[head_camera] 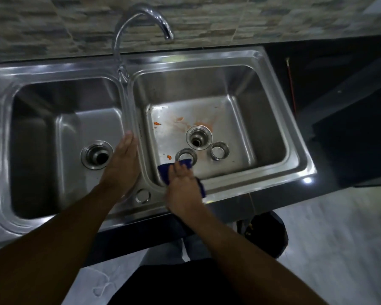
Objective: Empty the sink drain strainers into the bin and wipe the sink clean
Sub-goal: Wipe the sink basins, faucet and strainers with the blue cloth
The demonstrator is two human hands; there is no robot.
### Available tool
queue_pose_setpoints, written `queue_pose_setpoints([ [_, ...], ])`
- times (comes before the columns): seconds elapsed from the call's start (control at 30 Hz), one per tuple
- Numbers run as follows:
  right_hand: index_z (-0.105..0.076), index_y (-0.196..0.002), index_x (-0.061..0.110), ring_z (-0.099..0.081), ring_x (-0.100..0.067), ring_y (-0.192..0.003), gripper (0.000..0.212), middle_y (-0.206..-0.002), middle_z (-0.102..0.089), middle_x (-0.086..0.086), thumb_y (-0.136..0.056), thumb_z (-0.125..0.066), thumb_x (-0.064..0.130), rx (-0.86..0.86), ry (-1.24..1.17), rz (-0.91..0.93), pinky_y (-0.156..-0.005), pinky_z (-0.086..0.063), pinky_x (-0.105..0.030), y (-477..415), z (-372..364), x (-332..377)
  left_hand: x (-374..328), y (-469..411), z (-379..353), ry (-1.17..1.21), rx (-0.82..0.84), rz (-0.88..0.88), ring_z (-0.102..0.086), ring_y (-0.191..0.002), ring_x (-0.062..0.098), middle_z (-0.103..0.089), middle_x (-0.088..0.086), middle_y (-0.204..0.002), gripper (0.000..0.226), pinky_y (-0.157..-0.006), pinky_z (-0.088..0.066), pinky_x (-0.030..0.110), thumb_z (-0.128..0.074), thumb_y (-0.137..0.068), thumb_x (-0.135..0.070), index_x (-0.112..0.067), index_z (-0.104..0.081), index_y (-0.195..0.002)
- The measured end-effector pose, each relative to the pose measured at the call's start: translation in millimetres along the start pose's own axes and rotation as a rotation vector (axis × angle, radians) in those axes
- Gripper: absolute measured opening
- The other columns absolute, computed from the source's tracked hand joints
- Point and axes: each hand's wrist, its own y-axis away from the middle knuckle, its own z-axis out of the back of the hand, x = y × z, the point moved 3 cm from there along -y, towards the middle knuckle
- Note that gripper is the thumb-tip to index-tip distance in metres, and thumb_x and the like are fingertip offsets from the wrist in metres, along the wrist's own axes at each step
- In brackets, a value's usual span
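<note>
A steel double sink fills the view. The right basin floor shows orange smears and small orange scraps around its open drain. Two round metal strainers lie on that floor: one near my right hand, one to the right of the drain. My right hand presses flat on a blue cloth at the basin's front left corner, the cloth touching the nearer strainer. My left hand rests flat, fingers together, on the divider between the basins. The left basin's drain is open.
A curved chrome tap rises behind the divider, spout over the right basin. A black bin stands on the floor below the counter's front edge, right of my legs. Dark counter lies to the right, with a thin red stick on it.
</note>
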Motion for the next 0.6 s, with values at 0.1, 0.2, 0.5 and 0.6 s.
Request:
queue_pose_setpoints([
  [0.1, -0.038, -0.148, -0.001, -0.04, -0.037, -0.137, 0.066, -0.15, -0.043, -0.02, -0.086, -0.054, 0.017, -0.04, -0.18, 0.076, -0.12, -0.028, -0.044, 3.8, -2.3, 19.4, 2.7, 4.5, 1.2, -0.07, -0.007, -0.13, -0.018, -0.154, 0.032, -0.022, 0.019, -0.164, 0.056, -0.126, -0.018, 0.047, -0.035, -0.101, -0.009, -0.002, -0.025, -0.155],
  [0.2, -0.051, -0.142, 0.012, -0.054, -0.031, -0.122, 0.058, -0.14, -0.055, -0.01, -0.085, -0.055, 0.02, -0.124, -0.265, 0.068, -0.105, -0.046, -0.04, 8.9, 5.3, -13.0, 6.2, 2.4, 6.1, -0.068, 0.038, -0.099, -0.022, -0.153, 0.032, -0.027, 0.018, -0.162, 0.059, -0.125, -0.021, 0.051, -0.027, -0.099, -0.025, -0.004, -0.027, -0.154],
  [0.5, -0.068, -0.124, 0.02, -0.068, -0.024, -0.078, 0.038, -0.095, -0.073, -0.01, -0.09, -0.053, 0.01, -0.265, -0.492, -0.239, -0.079, -0.059, -0.039, -46.1, 39.5, -137.7, -4.4, -43.3, 11.6, -0.097, -0.099, -0.1, -0.031, -0.148, 0.032, -0.035, 0.019, -0.158, 0.05, -0.123, -0.019, 0.04, -0.037, -0.101, -0.011, -0.001, -0.035, -0.149],
  [0.6, -0.067, -0.127, 0.024, -0.071, -0.026, -0.078, 0.039, -0.091, -0.075, -0.009, -0.091, -0.055, 0.014, -0.293, -0.671, -0.282, -0.08, -0.061, -0.044, -89.6, 46.2, -131.4, -12.1, -73.9, 14.6, -0.086, -0.122, -0.084, -0.022, -0.152, 0.032, -0.028, 0.02, -0.161, 0.056, -0.125, -0.02, 0.05, -0.039, -0.098, -0.007, -0.002, -0.03, -0.153],
])
